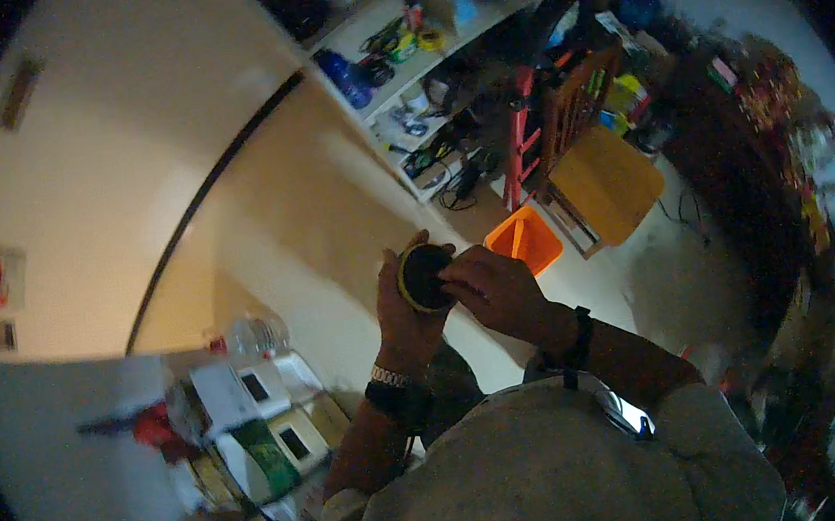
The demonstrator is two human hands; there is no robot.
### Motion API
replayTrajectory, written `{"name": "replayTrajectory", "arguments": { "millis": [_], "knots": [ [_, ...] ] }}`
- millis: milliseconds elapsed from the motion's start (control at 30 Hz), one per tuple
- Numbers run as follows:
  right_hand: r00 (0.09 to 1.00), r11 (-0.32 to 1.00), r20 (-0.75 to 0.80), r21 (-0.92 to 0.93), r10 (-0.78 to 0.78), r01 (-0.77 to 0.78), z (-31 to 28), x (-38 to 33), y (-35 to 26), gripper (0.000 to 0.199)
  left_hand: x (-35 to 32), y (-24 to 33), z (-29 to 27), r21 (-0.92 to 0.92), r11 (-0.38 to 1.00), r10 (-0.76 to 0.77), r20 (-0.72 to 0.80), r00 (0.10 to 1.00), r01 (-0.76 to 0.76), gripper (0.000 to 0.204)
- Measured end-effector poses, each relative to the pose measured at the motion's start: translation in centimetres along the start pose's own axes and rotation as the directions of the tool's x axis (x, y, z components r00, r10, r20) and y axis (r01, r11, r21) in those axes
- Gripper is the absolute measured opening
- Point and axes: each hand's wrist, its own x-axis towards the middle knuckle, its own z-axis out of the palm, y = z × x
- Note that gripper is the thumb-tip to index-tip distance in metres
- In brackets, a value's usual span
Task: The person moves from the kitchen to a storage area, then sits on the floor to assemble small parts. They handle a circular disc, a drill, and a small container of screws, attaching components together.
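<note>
My left hand (406,324) is closed around the edge of a round black disc (423,278) with a yellowish rim, held up in front of my body. Its exact kind is too dark to tell. Over the disc's right side reaches my right hand (494,288), its fingers bent and pressed together against the dark face. Whether a small thing is pinched between those fingertips is hidden.
An orange bin (526,240) stands beyond my right hand, beside a wooden stool (606,187). Cluttered shelves (399,71) rise ahead, with a red folding ladder (523,135) nearby. Boxes (288,434) and a clear plastic bottle (256,336) lie at the left.
</note>
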Motion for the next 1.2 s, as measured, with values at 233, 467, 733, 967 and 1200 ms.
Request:
{"name": "replayTrajectory", "arguments": {
  "millis": [233, 467, 733, 967, 1200],
  "knots": [
    [0.945, 0.945, -0.056, 0.058, 0.324, -0.321, 11.1, 11.1, 10.3, 0.029, 16.7, 10.8, -9.3, 0.796, 0.589, -0.021, 0.191, 0.981, -0.142, 0.07],
    [0.818, 0.81, 0.009, 0.141, 0.575, -0.57, 15.6, 17.4, 25.0, 0.024, 36.4, 13.0, -15.3, 0.139, 0.816, -0.557, -0.07, 0.827, 0.561, 0.05],
    [0.681, 0.643, -0.094, 0.442, 0.726, -0.625, 22.1, 21.3, 43.5, 0.028, 53.5, 9.0, -24.2, 0.094, 0.828, -0.53, -0.191, 0.826, 0.553, 0.06],
    [0.452, 0.459, -0.121, 0.415, 0.884, -0.786, 32.3, 19.8, 62.0, 0.022, 68.9, 4.0, -38.6, 0.302, 0.786, -0.508, -0.184, 0.841, 0.54, 0.061],
    [0.223, 0.298, -0.209, 0.466, 0.952, -0.833, 50.7, 11.7, 87.4, 0.022, 82.7, -3.7, -58.3, -0.098, 0.714, -0.698, -0.178, 0.694, 0.693, 0.062]
  ]
}}
